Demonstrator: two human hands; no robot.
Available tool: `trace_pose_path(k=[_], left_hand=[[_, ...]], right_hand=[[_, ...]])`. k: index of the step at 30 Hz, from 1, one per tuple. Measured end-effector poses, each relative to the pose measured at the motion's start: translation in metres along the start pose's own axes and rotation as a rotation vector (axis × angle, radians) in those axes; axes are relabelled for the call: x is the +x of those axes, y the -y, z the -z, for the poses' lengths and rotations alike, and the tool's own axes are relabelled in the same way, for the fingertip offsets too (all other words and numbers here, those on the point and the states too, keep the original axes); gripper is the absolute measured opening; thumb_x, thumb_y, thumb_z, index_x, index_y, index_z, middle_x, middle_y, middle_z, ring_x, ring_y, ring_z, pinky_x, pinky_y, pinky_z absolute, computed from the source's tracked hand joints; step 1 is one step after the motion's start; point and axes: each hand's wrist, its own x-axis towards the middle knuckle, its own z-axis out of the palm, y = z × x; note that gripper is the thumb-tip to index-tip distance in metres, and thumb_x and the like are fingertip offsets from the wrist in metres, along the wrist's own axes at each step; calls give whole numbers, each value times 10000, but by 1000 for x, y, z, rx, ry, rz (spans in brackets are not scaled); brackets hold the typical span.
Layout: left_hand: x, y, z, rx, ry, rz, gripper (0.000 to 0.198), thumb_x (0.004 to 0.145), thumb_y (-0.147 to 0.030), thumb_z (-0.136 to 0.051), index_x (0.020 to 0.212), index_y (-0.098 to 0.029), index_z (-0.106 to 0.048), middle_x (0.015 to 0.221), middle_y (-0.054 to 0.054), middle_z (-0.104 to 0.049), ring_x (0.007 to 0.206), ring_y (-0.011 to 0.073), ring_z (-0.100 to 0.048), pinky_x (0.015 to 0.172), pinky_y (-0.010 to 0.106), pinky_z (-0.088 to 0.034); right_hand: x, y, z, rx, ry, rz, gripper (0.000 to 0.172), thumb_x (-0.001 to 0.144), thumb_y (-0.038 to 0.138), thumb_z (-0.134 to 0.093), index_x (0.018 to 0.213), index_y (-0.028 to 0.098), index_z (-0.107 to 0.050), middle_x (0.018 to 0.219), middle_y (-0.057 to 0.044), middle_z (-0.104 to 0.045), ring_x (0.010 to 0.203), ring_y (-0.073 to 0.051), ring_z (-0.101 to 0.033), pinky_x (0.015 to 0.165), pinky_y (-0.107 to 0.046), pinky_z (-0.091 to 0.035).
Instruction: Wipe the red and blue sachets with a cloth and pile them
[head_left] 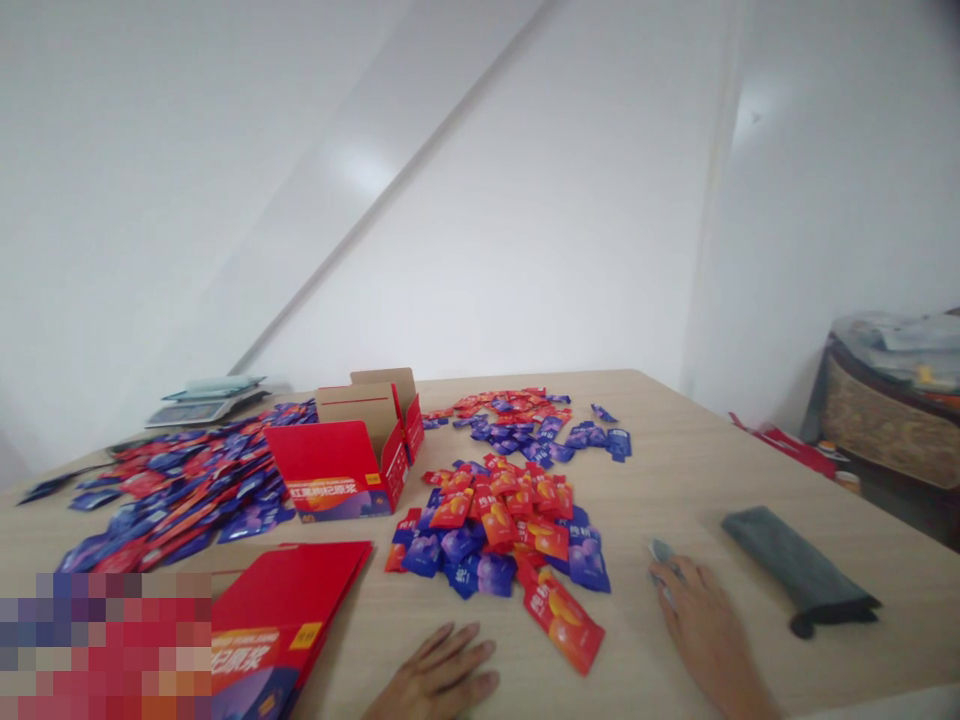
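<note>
My left hand (439,675) rests low over the table's near edge, fingers stretched out and nothing in them. It lies between a red box (300,600) and a loose orange-red sachet (564,620). On the right, the fingers of my right hand (701,625) are curled on a small greyish-white thing (663,552) at the tabletop; its kind is unclear. Ahead of both hands is a pile of orange-red sachets (499,515) and purple-blue sachets (480,573). The near red box is partly hidden by a blurred patch at lower left.
Two open red cartons (341,465) stand one behind the other at centre left. Beside them spreads a large heap of sachets (202,480), with a scale (199,410) behind. More sachets (525,430) lie farther back. A dark grey folded pouch (799,565) lies right on the table (675,450).
</note>
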Motion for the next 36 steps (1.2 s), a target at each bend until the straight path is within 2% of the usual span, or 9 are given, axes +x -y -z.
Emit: trace_pose_path(k=[12,17,32,36], left_hand=[[-3,0,-6,-49,-1,18,667,1051,-305,-533,1664,-379,-280,1664,-2,-407,1550,261,-366,1279,445,-342],[-1,-1,-4,-43,4,24,695,1028,-267,-561,1658,-388,-295,1656,-9,-418,1540,254,-386,1281,430,-340],[-2,-1,-3,-28,3,23,636,1064,-323,-524,1658,-384,-304,1660,-18,-423,1544,257,-391,1275,431,-364],[-2,-2,-2,-30,-16,28,616,1070,-316,-512,1651,-374,-318,1659,-11,-433,1550,245,-384,1287,413,-337]], right_hand=[[2,4,7,21,16,-17,384,967,215,-426,1158,238,-759,1226,-124,-709,1133,-296,-611,927,-423,-493],[2,4,7,25,-3,-19,375,970,231,-431,1145,252,-761,1226,-118,-710,1131,-298,-609,926,-429,-491],[3,6,9,26,13,-19,382,987,232,-411,1137,238,-762,1205,-122,-709,1097,-292,-607,919,-430,-485],[4,6,11,16,21,-23,381,994,227,-412,1140,234,-764,1199,-123,-711,1102,-292,-609,932,-432,-488]])
